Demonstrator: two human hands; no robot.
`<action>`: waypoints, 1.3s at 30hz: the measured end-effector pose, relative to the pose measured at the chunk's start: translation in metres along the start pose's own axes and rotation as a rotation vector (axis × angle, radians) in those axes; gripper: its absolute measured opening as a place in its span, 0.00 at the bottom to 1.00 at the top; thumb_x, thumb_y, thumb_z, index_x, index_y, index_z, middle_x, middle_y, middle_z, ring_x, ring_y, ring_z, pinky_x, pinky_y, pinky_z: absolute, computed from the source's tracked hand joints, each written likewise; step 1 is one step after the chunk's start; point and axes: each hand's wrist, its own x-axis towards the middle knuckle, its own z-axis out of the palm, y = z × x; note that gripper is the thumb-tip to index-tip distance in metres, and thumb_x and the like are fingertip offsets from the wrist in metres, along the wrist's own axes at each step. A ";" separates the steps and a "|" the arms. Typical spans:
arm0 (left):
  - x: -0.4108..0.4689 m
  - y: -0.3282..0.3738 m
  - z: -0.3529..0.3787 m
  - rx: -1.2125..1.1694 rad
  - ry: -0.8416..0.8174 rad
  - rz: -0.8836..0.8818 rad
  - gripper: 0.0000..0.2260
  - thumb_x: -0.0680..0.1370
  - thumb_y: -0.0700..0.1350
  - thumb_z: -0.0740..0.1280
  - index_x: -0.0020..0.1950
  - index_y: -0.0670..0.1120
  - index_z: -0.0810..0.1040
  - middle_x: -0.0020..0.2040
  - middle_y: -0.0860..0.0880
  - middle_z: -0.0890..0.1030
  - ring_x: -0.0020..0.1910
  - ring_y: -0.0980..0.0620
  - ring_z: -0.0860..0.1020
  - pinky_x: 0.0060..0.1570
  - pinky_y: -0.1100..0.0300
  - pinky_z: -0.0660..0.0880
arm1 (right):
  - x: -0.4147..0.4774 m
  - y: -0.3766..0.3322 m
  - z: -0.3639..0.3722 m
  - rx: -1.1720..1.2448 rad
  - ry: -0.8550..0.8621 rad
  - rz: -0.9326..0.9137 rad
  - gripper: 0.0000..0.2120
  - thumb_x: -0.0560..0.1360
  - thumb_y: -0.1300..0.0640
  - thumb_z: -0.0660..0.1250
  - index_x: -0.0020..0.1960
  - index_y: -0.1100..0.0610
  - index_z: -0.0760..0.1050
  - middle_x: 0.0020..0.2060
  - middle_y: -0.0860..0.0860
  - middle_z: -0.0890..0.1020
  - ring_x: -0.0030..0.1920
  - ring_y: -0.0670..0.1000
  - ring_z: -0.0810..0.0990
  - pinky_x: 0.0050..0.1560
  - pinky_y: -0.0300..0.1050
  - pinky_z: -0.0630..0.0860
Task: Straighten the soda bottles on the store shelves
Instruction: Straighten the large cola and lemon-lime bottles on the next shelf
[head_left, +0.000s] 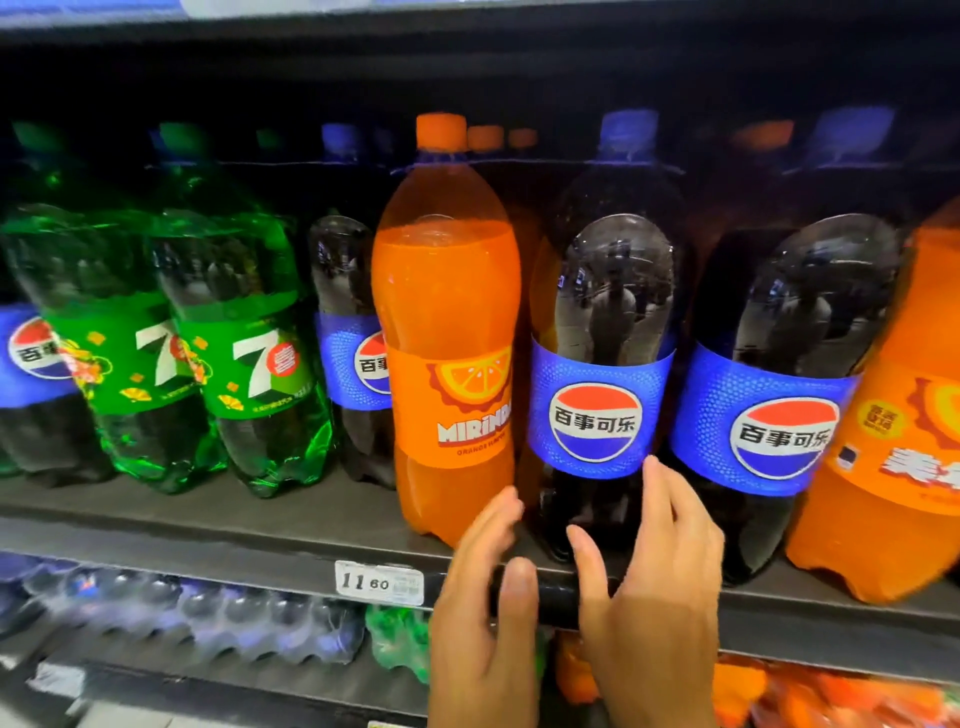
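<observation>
A dark store shelf (208, 525) carries a row of large soda bottles: two green bottles (249, 338) on the left, then an orange bottle (447, 332), a cola bottle (597, 364) just beside it, and a second cola bottle (779, 395) further right. A price tag (379, 582) sits on the shelf's front edge. Both hands are raised before the lower part of the middle cola bottle, one on each side. The left hand (483, 613) is open with loose fingers near the orange bottle's base. The right hand (660, 597) is open too, its fingertips reaching the cola label's lower edge. Neither hand grips anything.
</observation>
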 end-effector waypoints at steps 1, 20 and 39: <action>0.011 -0.013 -0.054 0.053 0.027 -0.034 0.17 0.77 0.54 0.60 0.64 0.55 0.76 0.66 0.53 0.76 0.65 0.50 0.74 0.61 0.59 0.70 | -0.008 0.001 -0.001 0.089 -0.042 0.001 0.35 0.69 0.54 0.70 0.73 0.56 0.62 0.63 0.55 0.70 0.60 0.55 0.70 0.61 0.53 0.71; 0.046 -0.063 -0.124 -0.373 -0.338 -0.365 0.26 0.72 0.64 0.63 0.70 0.69 0.65 0.65 0.68 0.73 0.65 0.64 0.72 0.62 0.54 0.69 | -0.050 -0.112 0.043 0.321 -0.250 0.263 0.29 0.69 0.59 0.64 0.70 0.55 0.63 0.70 0.49 0.67 0.69 0.51 0.69 0.63 0.34 0.68; 0.037 -0.029 -0.127 -0.288 -0.330 -0.341 0.28 0.76 0.64 0.59 0.74 0.59 0.62 0.73 0.60 0.65 0.71 0.60 0.65 0.69 0.51 0.65 | -0.050 -0.108 0.035 0.530 -0.472 0.506 0.25 0.78 0.44 0.57 0.73 0.41 0.56 0.71 0.34 0.62 0.71 0.36 0.62 0.66 0.29 0.62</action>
